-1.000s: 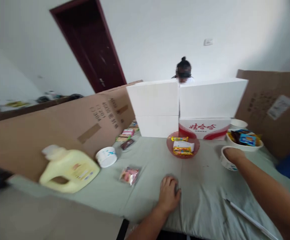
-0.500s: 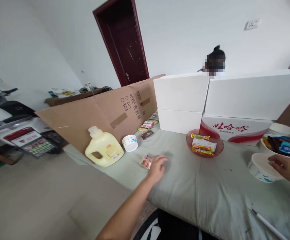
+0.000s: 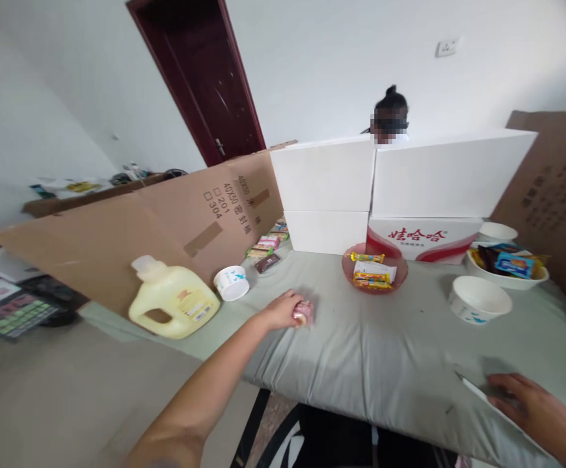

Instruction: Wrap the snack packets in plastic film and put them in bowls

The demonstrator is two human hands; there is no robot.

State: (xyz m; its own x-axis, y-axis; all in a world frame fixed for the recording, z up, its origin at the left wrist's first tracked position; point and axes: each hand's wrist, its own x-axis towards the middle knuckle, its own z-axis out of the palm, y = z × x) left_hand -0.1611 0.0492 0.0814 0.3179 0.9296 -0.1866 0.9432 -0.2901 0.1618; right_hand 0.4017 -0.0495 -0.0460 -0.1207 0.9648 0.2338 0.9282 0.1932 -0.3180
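Note:
My left hand point(image 3: 283, 311) is closed on a small pink snack packet point(image 3: 303, 313), low over the cloth near the middle of the table. My right hand point(image 3: 531, 403), slightly blurred, is at the front right with thumb and fingers apart. It is over a thin white pen-like stick point(image 3: 478, 392) with a dark tip, and part of the stick is hidden under the hand. Whether they touch I cannot tell. Beyond my right hand stands a white paper bowl point(image 3: 475, 318). A reddish glass bowl point(image 3: 349, 276) with yellow-wrapped sticks and a white packet sits between the hands, farther back.
At left are a pale yellow jug point(image 3: 175, 302), a paper cup point(image 3: 231, 284) and a dark packet point(image 3: 267, 262). White boxes point(image 3: 326, 175) and cardboard point(image 3: 185, 224) wall off the back. A snack-filled bowl point(image 3: 507, 281) stands right. A person point(image 3: 390, 120) is behind the boxes.
My left hand has closed on the pink snack packet and shifted it slightly. My right hand has left the white paper bowl and come down toward the stick. The view has turned right.

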